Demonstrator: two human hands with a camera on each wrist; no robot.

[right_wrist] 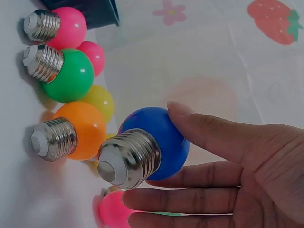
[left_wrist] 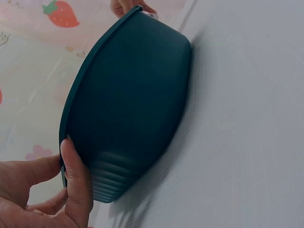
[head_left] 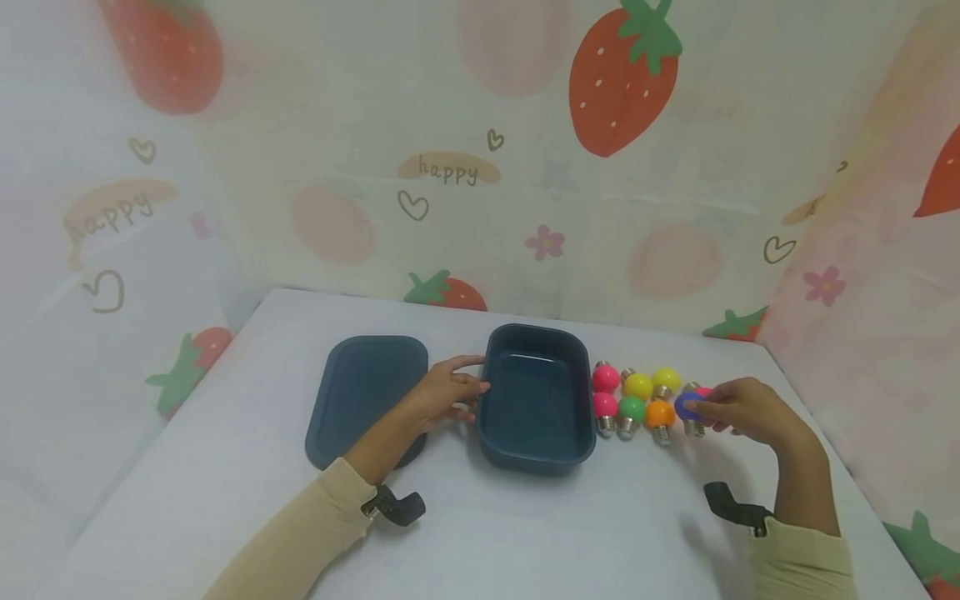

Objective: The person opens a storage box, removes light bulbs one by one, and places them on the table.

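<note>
In the head view, my right hand (head_left: 753, 411) pinches a blue light bulb (head_left: 687, 407) between thumb and fingers at the right end of the bulbs. The right wrist view shows the blue bulb's round globe (right_wrist: 172, 145) under the thumb, its silver screw base facing the camera. Behind it lies a pink bulb (right_wrist: 113, 209), partly hidden. My left hand (head_left: 442, 392) holds the left rim of a deep dark blue-green container (head_left: 536, 458). Up close in the left wrist view, the fingertips grip that container's rim (left_wrist: 71, 107).
Pink bulbs (head_left: 605, 379), yellow bulbs (head_left: 637, 386), a green bulb (head_left: 632, 409) and an orange bulb (head_left: 660, 412) lie in two rows right of the container. A matching flat lid (head_left: 367, 379) lies to its left, partly under the left forearm. A strawberry-print curtain (head_left: 360, 108) surrounds the white table (head_left: 525, 550).
</note>
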